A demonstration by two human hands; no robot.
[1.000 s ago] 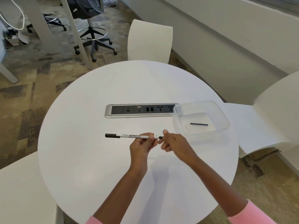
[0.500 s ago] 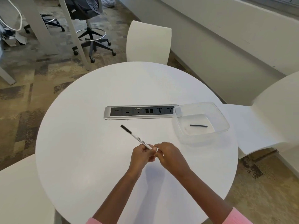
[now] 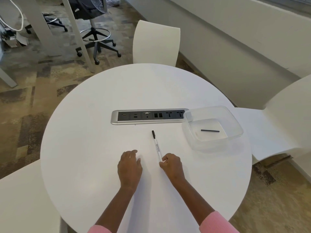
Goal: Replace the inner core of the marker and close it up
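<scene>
While left hand [image 3: 130, 165] empty, right hand [image 3: 171, 163] apparently pinches marker [image 3: 156, 146].

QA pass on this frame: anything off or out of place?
Mostly tidy. One oddity: the clear tub overlaps the right end of the power strip. The black core lies inside; the marker looks intact.

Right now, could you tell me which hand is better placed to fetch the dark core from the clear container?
Probably the left hand: it is open and free, but farther away. The right hand is nearer the clear container holding the dark core, but it pinches the marker.
</scene>
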